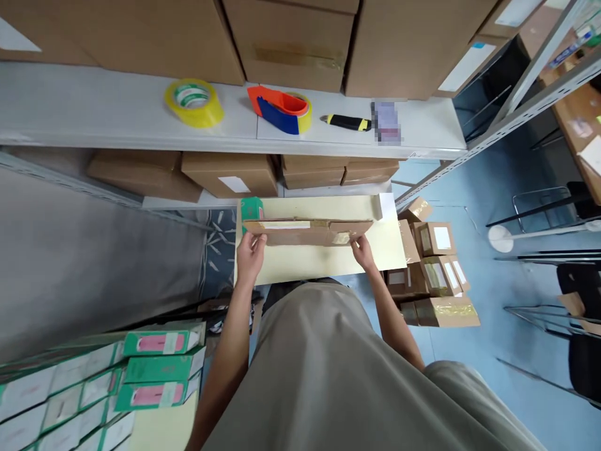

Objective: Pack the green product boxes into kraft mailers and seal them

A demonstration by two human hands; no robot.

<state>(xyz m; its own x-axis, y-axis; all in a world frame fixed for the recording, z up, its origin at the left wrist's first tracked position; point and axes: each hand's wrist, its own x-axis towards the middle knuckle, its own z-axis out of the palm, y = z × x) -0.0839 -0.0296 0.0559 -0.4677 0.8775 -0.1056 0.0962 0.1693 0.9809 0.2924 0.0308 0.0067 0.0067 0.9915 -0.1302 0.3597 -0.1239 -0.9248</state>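
Note:
A flattened brown cardboard box point(300, 233) spans the space between my two hands, held on edge above a pale yellow tabletop point(305, 266). My left hand point(252, 250) pinches its left end, thumb and fingers closed on the cardboard. Its right end is gripped by my right hand point(362, 250). A white label and a patch of tape show on the cardboard. Just behind its left end stands a green box point(251, 208), partly hidden by it. A small white box point(385, 205) lies at the table's far right corner.
On the shelf point(136, 119) ahead lie a yellow tape roll point(194, 102), a red and blue tape dispenser point(280, 109) and a utility knife point(347, 122). Brown cartons point(436, 275) are stacked on the floor at right. Several green and white boxes point(157, 369) fill the lower left.

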